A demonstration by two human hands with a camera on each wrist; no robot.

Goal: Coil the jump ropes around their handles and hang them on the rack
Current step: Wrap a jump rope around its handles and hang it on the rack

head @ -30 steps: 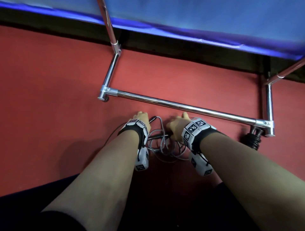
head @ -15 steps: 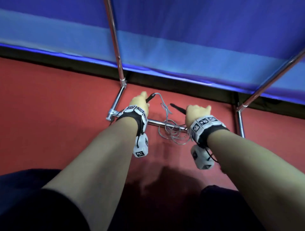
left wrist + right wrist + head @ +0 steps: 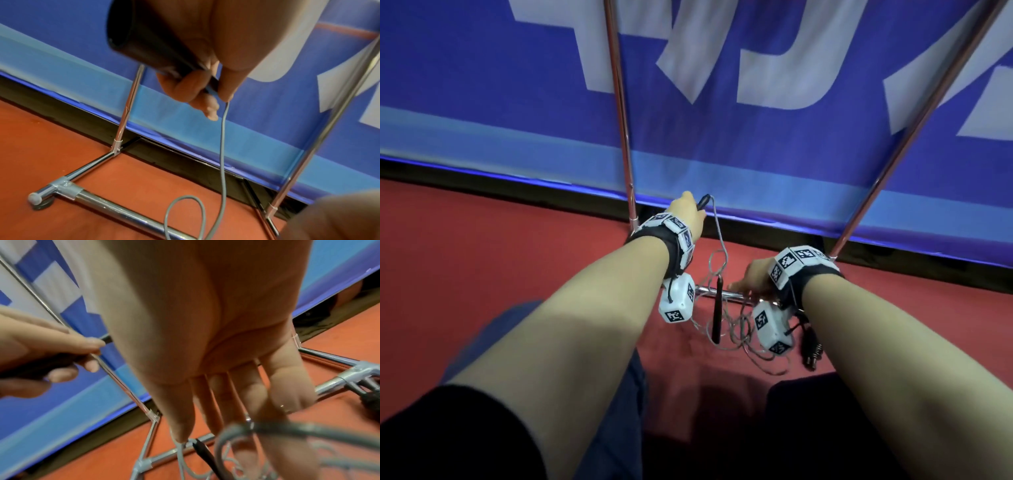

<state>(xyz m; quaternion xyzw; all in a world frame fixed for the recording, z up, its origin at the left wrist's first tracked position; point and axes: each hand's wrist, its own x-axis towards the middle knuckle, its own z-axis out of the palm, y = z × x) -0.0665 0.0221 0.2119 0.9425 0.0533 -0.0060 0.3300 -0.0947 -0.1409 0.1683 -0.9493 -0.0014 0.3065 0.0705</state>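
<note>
Left hand (image 3: 687,215) raised, fingers (image 3: 191,87) curled round black handle (image 3: 144,39), grey rope (image 3: 223,146) dropping to tangle over rack (image 3: 115,209) base bar on floor (image 3: 500,274), second handle (image 3: 716,308) dangling, right hand (image 3: 751,279) fingers (image 3: 252,395) straight, touching the tangle.

No word, brand or number can be read. The blue banner (image 3: 756,144) behind the rack carries large pale strokes of lettering, cut off by its top edge and too partial to make out. The white cubes and bands on the wrists bear black-and-white square coded markers, for example on the left wrist (image 3: 677,222) and the right wrist (image 3: 796,258); these are patterns, not text.
</note>
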